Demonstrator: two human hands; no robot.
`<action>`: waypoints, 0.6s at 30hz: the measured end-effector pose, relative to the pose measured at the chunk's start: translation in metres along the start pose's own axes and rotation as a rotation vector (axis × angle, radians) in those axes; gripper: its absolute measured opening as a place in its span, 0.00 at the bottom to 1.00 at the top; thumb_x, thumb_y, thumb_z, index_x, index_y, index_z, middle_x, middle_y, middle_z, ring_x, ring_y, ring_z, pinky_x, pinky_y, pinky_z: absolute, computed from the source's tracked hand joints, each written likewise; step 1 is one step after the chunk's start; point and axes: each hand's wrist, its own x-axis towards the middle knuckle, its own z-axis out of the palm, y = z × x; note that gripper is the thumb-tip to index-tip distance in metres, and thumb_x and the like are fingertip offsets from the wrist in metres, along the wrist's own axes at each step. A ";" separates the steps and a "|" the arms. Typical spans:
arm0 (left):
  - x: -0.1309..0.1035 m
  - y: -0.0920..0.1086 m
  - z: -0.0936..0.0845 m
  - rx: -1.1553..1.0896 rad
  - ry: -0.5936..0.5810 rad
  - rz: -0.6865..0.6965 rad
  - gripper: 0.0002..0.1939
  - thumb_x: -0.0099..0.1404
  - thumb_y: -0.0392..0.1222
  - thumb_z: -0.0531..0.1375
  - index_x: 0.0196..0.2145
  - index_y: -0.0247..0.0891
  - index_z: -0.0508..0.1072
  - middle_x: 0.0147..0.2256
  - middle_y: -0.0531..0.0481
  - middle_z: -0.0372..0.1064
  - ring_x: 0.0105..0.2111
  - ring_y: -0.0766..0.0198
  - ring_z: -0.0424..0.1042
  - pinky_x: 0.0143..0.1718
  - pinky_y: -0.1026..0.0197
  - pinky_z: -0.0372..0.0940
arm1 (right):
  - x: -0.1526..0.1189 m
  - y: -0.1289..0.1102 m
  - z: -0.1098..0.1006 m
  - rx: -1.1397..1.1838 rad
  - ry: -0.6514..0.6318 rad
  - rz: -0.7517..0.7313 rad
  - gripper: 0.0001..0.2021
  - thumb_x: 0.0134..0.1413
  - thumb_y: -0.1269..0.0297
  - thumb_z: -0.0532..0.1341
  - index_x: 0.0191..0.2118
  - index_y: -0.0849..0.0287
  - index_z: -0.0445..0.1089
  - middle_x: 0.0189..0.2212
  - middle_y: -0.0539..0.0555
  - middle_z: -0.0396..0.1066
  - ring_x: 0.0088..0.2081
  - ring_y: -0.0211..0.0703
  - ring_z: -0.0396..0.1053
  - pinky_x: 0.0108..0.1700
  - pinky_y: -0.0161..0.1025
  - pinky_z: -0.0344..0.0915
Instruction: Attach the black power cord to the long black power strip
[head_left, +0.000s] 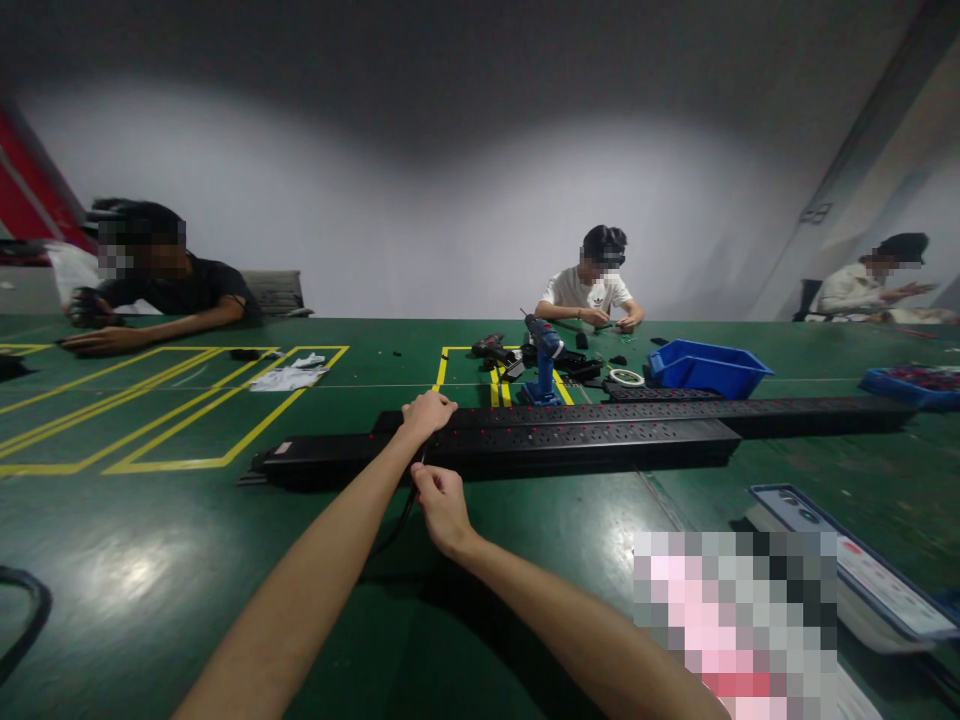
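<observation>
Far right: blue tray (904,398) holds reddish pieces (919,378) | Left hand (430,411): grip unclear | Right hand (444,505): apparently pinching black cable (407,513)

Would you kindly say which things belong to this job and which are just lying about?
Apparently in use:
front black power strip, by left hand
black cable, by right hand

Apparently lying about:
upright blue drill
large blue bin

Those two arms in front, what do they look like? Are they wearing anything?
They're a person's arms. The left hand and right hand are bare, with no gloves. The forearms look slim and uncovered, with no watch or bracelet visible. Any sleeves higher up can't be made out.
</observation>
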 end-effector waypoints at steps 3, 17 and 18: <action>0.000 -0.002 0.001 -0.005 0.013 -0.011 0.24 0.62 0.61 0.51 0.42 0.47 0.79 0.45 0.43 0.75 0.48 0.46 0.71 0.49 0.47 0.62 | -0.001 0.002 0.000 -0.009 -0.005 -0.019 0.23 0.59 0.46 0.52 0.20 0.58 0.54 0.17 0.45 0.51 0.22 0.33 0.49 0.25 0.33 0.44; -0.004 -0.001 0.000 0.057 0.040 -0.013 0.26 0.65 0.61 0.46 0.40 0.45 0.79 0.44 0.40 0.75 0.47 0.43 0.71 0.50 0.40 0.58 | -0.001 0.006 0.003 -0.003 0.005 -0.006 0.21 0.58 0.53 0.53 0.18 0.59 0.56 0.16 0.45 0.53 0.22 0.33 0.51 0.25 0.33 0.45; -0.004 -0.001 0.000 0.058 0.040 -0.011 0.26 0.65 0.61 0.46 0.40 0.45 0.79 0.44 0.40 0.75 0.47 0.43 0.71 0.50 0.40 0.58 | 0.000 0.006 0.003 0.004 0.008 0.003 0.21 0.57 0.53 0.53 0.18 0.59 0.57 0.16 0.45 0.53 0.22 0.33 0.51 0.25 0.33 0.45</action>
